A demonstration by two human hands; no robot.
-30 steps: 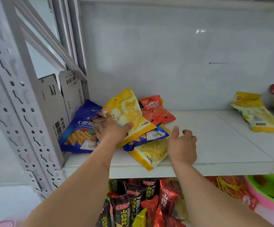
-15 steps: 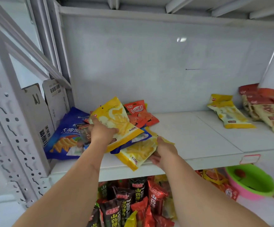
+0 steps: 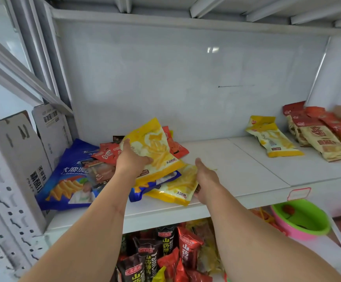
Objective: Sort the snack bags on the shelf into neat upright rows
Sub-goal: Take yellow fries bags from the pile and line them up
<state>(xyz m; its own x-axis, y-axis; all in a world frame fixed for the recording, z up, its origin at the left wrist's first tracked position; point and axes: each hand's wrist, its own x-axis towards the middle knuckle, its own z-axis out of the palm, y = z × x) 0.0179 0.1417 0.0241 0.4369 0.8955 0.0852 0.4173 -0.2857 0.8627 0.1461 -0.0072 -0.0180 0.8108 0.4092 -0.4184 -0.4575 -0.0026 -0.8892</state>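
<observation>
Left hand [image 3: 132, 159] grasping a yellow chip bag [image 3: 155, 149] atop the heap at the shelf [image 3: 236, 169] left, right hand [image 3: 205, 178] gripping a lower yellow bag [image 3: 177, 187], its fingers hidden beneath, blue bag [image 3: 72, 176] partly buried.

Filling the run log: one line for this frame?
left hand: grips top yellow fries bag | right hand: holds lower yellow fries bag | rows: not started
</observation>
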